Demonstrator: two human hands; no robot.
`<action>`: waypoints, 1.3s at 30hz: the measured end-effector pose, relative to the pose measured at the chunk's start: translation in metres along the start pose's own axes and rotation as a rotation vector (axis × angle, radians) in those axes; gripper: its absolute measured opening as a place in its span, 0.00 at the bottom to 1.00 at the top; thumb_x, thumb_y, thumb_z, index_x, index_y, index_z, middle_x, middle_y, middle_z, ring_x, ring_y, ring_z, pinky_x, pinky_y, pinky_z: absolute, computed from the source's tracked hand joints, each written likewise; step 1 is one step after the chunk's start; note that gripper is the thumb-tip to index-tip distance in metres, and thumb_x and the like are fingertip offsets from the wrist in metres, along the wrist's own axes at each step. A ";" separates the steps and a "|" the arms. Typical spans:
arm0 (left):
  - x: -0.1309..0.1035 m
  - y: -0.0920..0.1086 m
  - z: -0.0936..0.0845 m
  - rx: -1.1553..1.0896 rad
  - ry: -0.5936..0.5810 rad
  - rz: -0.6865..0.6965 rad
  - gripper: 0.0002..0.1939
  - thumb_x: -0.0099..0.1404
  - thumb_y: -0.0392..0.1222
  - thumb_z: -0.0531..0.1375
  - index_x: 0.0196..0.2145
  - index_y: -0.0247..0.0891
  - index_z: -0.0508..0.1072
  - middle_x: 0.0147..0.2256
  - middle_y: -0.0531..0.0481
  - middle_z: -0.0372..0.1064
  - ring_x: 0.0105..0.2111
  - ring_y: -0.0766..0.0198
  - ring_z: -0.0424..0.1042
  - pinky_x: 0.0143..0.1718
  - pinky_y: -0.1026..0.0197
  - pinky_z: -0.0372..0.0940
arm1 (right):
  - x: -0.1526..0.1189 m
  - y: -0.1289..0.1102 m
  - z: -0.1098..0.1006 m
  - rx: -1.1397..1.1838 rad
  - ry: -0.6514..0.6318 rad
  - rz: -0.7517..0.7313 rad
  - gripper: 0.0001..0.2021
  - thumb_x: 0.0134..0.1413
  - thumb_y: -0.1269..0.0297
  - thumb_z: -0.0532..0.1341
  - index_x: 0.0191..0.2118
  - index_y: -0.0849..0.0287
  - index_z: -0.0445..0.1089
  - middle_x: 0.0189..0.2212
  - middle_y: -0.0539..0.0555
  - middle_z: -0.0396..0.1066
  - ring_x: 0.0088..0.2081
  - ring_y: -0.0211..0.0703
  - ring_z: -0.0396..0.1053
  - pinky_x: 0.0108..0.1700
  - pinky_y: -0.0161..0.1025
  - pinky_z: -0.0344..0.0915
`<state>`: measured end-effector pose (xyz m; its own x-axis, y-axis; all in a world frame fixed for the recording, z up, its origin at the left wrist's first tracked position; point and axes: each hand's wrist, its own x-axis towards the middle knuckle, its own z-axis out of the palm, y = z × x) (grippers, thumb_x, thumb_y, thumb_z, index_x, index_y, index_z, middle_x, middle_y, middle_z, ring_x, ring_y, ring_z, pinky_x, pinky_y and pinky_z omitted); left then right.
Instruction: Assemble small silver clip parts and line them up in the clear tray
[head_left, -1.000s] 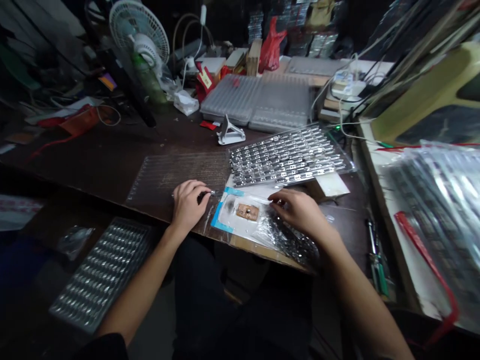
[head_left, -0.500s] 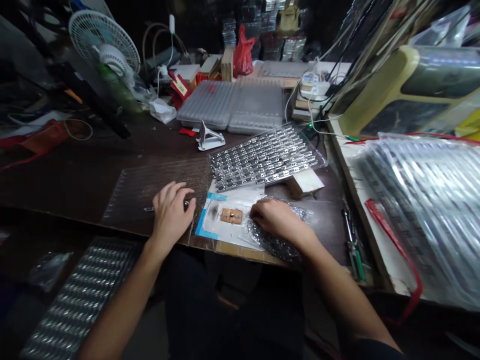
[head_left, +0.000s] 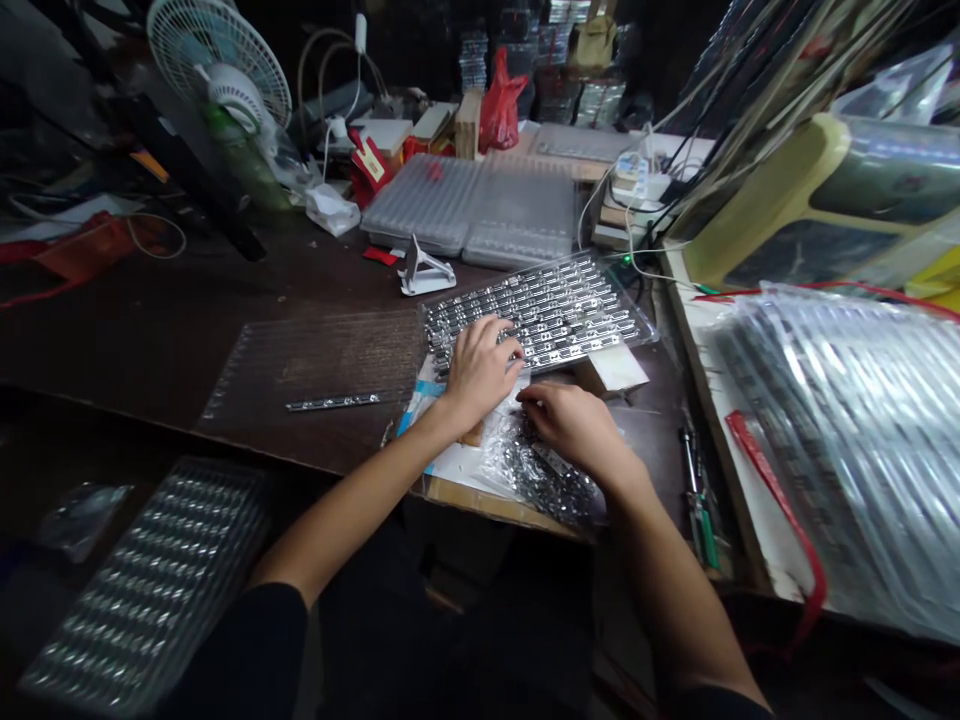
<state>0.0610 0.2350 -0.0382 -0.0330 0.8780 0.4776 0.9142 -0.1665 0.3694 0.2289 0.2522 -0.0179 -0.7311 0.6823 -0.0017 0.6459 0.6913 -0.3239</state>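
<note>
My left hand (head_left: 482,375) is over the lower left edge of a clear tray (head_left: 555,318) filled with rows of small metal parts, its fingers curved and apart. My right hand (head_left: 574,425) is pinched above a plastic bag (head_left: 544,475) of small dark metal parts; what its fingertips hold is too small to name. A brown block (head_left: 472,435) on white paper is mostly hidden under my left wrist. To the left, a row of metal parts (head_left: 334,403) lies in a clear ribbed tray (head_left: 322,350).
A white stand (head_left: 425,272) and closed clear trays (head_left: 517,205) are behind. A white block (head_left: 616,370) props the filled tray. Screwdrivers (head_left: 697,500) and stacked trays (head_left: 832,440) lie right; another filled tray (head_left: 150,590) sits low left.
My left hand has moved right, from the ribbed tray to the filled tray, uncovering the row of metal parts. My right hand has shifted slightly right over the bag.
</note>
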 end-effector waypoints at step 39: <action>-0.115 -0.038 -0.041 -0.288 -0.002 -0.093 0.05 0.66 0.41 0.64 0.38 0.40 0.79 0.39 0.51 0.78 0.40 0.61 0.76 0.45 0.58 0.67 | 0.017 -0.015 0.036 0.349 0.106 -0.134 0.08 0.60 0.74 0.59 0.39 0.62 0.76 0.37 0.56 0.77 0.38 0.43 0.73 0.41 0.36 0.64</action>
<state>0.0137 0.1218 -0.0749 -0.1106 0.8961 0.4298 0.7550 -0.2055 0.6227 0.1988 0.2450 -0.0471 -0.7657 0.6244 0.1544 0.4188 0.6662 -0.6171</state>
